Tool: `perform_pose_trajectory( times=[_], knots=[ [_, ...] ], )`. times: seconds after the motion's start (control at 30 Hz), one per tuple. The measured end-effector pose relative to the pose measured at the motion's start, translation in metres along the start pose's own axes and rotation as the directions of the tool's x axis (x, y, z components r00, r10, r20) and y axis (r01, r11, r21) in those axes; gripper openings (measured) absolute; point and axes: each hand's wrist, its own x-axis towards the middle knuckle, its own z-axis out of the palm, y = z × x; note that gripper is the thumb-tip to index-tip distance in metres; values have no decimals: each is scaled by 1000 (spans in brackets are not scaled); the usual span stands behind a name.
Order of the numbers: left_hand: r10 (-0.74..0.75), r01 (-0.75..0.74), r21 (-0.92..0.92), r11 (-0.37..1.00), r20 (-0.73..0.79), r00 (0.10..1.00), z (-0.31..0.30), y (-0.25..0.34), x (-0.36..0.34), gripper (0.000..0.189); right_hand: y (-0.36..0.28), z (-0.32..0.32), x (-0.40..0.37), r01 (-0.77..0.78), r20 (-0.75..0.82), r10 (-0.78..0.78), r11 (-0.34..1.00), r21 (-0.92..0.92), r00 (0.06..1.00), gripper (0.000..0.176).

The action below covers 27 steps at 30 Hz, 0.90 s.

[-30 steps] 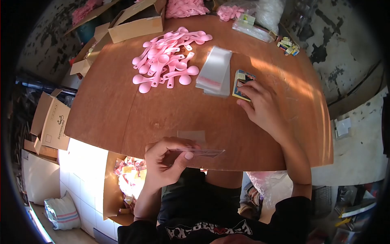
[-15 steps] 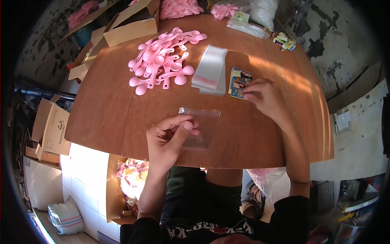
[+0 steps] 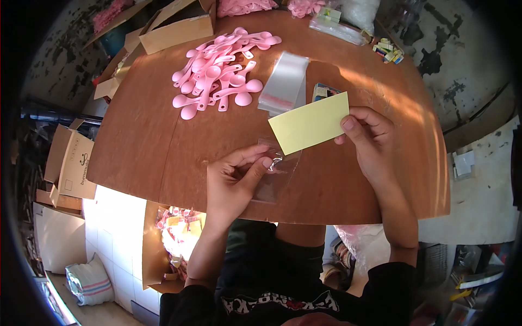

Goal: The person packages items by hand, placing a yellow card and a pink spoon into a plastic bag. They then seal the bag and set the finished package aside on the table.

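My left hand [image 3: 235,182] pinches the opening of a clear plastic bag [image 3: 267,187] over the front of the table. Between the thumb and fingers of my right hand [image 3: 371,140] is a card [image 3: 310,124], its plain yellow side showing. The card's lower left corner overlaps the bag in this view. Behind it lies a small stack of printed cards [image 3: 325,91], partly hidden. To the left of that stack is a pile of flat clear bags [image 3: 284,81]. Pink measuring spoons [image 3: 215,73] form a loose heap farther left.
The brown wooden table [image 3: 136,157] has a curved edge. Cardboard boxes [image 3: 176,30] stand at the back left, and another box [image 3: 73,165] is beside the table. Small yellow packs [image 3: 388,51] sit at the back right. Below the front edge is an open carton [image 3: 174,244] of packed goods.
My right hand has lifted a card off the printed stack, brought it toward the bag and turned its yellow side up. My left hand has moved slightly right, its thumb now at the bag's mouth.
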Motion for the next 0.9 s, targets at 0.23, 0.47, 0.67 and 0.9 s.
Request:
perform_pose_trajectory(
  times=[0.23, 0.47, 0.67, 0.9],
  knots=[
    [36, -37, 124, 992, 9, 999, 5, 14, 1, 30, 12, -3, 1, -61, 159, 89, 982, -177, 983, 18],
    [20, -43, 225, 973, 102, 995, 9, 27, 7, 29, 13, 11, -2, 128, 199, -76, 955, -268, 977, 14],
    [61, -95, 238, 967, 146, 987, 9, 27, 12, 30, 7, 21, -4, 218, 396, -104, 942, -255, 912, 13],
    [129, -189, 363, 912, 182, 975, 17, 35, 10, 24, 9, 25, -9, 216, 520, -78, 954, -210, 850, 24]
  ],
)
